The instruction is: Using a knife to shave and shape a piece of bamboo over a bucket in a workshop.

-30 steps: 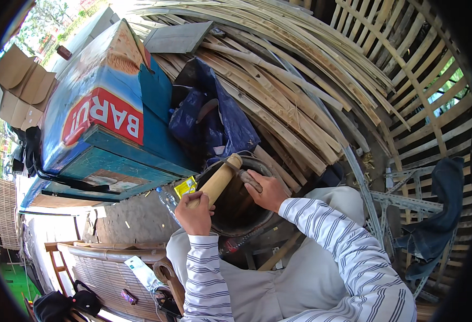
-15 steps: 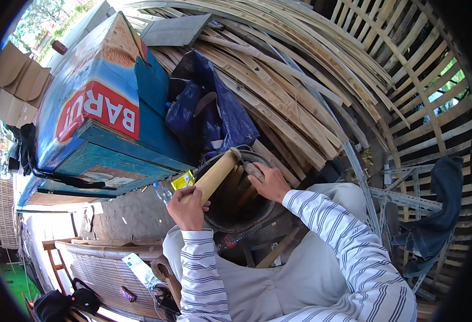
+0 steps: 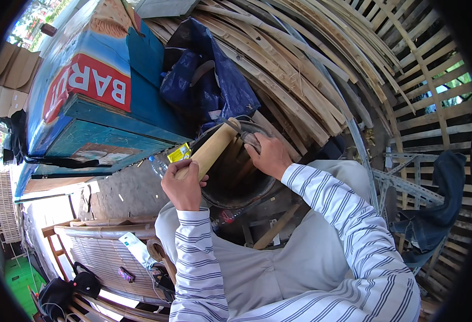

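Note:
My left hand [image 3: 185, 185] is closed round the near end of a pale, smooth length of bamboo [image 3: 214, 149], thumb on top. The bamboo slants away to the right over a dark round bucket [image 3: 230, 203], its far end near the bucket's far rim. Closed on a knife [image 3: 252, 140] with a worn grey-brown handle, my right hand [image 3: 272, 156] is just right of the bamboo's far end. The dark blade shows only in part, close against that end. Inside the bucket lie several pale strips, partly hidden by the bamboo.
A blue box [image 3: 123, 129] stands at the left, beside a dark blue bag [image 3: 220, 80]. Long wooden strips [image 3: 284, 80] are piled beyond the bucket. A yellow packet [image 3: 179, 153] lies near my left hand. Dark cloth [image 3: 444, 188] hangs over a metal frame [image 3: 407, 180] at the right.
The whole view has shifted, so the hands, bamboo and bucket sit higher in the picture. Both hands keep their grips, and the knife remains at the bamboo's far end.

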`<state>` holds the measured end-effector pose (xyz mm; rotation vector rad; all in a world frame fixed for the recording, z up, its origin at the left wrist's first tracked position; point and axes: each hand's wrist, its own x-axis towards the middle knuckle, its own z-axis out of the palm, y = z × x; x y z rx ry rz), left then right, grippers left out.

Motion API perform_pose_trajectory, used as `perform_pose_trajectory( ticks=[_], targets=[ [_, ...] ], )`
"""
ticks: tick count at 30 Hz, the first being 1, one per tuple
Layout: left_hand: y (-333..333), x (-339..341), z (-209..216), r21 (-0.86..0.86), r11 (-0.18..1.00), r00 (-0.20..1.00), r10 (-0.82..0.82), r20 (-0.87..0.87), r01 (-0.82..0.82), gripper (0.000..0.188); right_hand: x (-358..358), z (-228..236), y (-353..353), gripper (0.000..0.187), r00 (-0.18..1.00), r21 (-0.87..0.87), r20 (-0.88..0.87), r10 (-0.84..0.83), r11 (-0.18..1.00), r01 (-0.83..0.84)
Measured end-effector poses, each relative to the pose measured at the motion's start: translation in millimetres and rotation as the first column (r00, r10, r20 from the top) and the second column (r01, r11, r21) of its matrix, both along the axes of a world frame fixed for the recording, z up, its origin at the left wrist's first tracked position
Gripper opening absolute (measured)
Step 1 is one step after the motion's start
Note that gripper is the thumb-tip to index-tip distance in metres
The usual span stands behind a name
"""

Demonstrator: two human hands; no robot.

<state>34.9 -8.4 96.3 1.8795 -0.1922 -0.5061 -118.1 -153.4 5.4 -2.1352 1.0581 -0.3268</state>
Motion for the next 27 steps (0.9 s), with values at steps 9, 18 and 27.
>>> perform_pose_trajectory(
  ticks=[9, 18, 27],
  targets=[
    [-1, -14, 1, 0.044, 0.999, 0.996, -0.014, 0.088, 0.01, 0.014, 10, -5, 4, 0.035, 0.997, -0.021, 0.077, 0.004, 1.0, -0.002],
    [1, -9, -4, 0.048, 0.998, 0.992, -0.054, 0.113, 0.048, 0.016, 18, 0, 0, 0.035, 0.994, -0.055, 0.107, -0.018, 0.998, 0.024],
    [2, -11, -11, 0.052, 0.997, 0.983, -0.072, 0.168, 0.064, 0.014, 25, -3, -5, 0.037, 0.999, 0.018, -0.013, -0.041, 0.999, 0.041]
  ],
)
